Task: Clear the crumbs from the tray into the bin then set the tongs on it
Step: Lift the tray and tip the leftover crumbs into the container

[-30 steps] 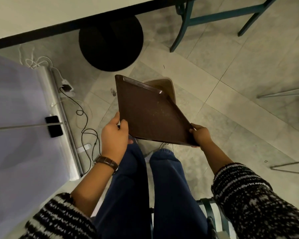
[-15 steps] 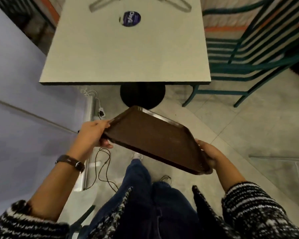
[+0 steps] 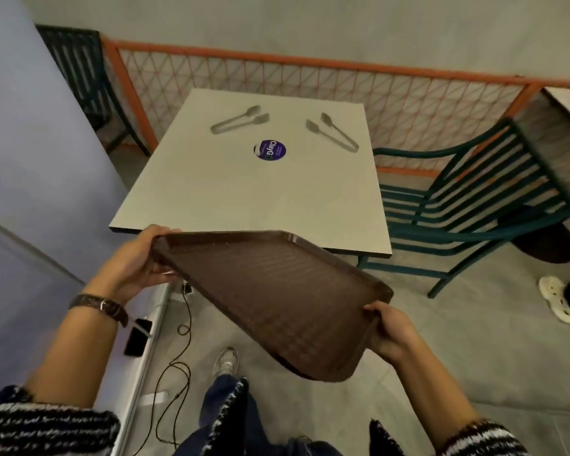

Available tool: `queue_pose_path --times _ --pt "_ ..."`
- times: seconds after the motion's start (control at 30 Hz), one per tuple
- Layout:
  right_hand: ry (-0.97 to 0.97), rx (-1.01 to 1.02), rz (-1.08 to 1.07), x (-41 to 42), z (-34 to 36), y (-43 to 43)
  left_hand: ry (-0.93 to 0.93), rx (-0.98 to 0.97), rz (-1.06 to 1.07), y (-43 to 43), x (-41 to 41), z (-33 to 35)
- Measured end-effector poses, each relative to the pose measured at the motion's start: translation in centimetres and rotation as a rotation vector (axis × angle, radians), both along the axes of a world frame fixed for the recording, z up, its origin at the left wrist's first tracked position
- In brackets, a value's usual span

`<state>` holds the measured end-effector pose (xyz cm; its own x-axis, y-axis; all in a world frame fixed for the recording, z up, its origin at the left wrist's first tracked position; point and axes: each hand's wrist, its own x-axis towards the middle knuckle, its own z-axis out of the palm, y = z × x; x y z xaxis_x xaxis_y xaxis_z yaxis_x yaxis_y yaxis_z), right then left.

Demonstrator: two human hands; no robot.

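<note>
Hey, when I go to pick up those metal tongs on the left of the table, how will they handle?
The left tongs look like thin metal, so probably light and stiff but springy. They lie flat on the table, unlikely to roll. The smooth finish may be slippery.

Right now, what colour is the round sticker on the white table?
The round sticker is dark purple-blue with white lettering, shown best in the head view.

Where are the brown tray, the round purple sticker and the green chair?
Brown tray (image 3: pixel 270 291), head view, middle of its ridged surface.
Round purple sticker (image 3: pixel 270 150), head view, its centre, on the table.
Green chair (image 3: pixel 474 205), head view, on its slatted part.
</note>
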<state>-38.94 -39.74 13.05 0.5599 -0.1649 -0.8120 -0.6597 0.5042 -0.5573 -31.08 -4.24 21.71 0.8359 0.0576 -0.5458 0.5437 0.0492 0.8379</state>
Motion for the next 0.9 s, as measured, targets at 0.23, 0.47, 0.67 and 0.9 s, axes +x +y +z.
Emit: queue_pose_path --times 0.23,0.47,0.67,0.9 --pt "-0.187 -0.04 -0.149 6.3 1.0 4.9 -0.029 -0.113 0.038 4.3 5.9 -2.9" --pt "-0.052 -0.121 -0.259 14.5 -5.1 15.0 0.153 -0.077 -0.127 5.6 9.7 -9.2" --pt "-0.018 -0.023 -0.25 18.2 -7.5 20.4 0.224 -0.025 -0.065 9.3 14.2 -13.1" --pt "0.051 -0.103 -0.293 19.9 -8.8 17.3 0.155 0.293 -0.081 13.7 18.1 -19.9"
